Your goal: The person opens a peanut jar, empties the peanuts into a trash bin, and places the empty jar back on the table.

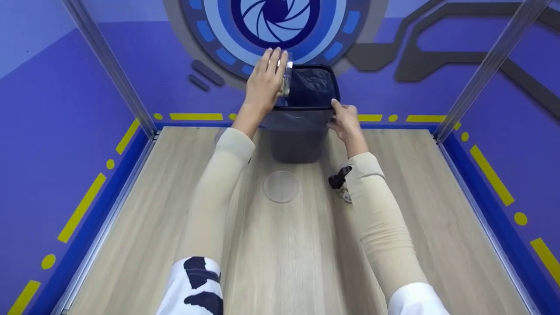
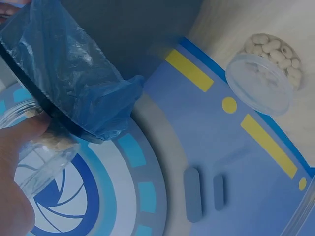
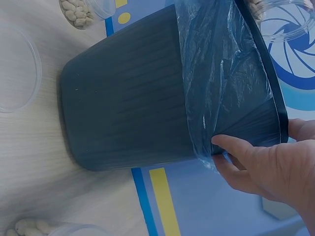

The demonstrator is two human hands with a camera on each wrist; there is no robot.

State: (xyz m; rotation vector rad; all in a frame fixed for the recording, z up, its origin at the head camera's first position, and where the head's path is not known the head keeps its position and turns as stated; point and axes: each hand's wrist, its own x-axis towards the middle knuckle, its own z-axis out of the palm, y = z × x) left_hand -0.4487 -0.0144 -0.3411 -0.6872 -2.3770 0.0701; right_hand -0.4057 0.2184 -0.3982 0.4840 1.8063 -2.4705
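Observation:
My left hand (image 1: 270,78) grips a clear jar (image 1: 286,79) and holds it tipped on its side over the mouth of a dark grey bin (image 1: 299,140). The bin is lined with a blue plastic bag (image 1: 311,87). In the left wrist view the jar (image 2: 42,160) holds some pale beans and rests against the bag's folded edge (image 2: 74,78). My right hand (image 1: 340,114) pinches the bin's rim on its right side. There the thumb and fingers (image 3: 231,145) close on the bag (image 3: 226,69) at the rim.
A clear round lid (image 1: 281,187) lies on the wooden table (image 1: 280,262) in front of the bin. A jar of white beans (image 2: 268,69) stands left of the bin, and another jar (image 1: 344,193) sits partly hidden under my right forearm. Metal posts and purple walls enclose the table.

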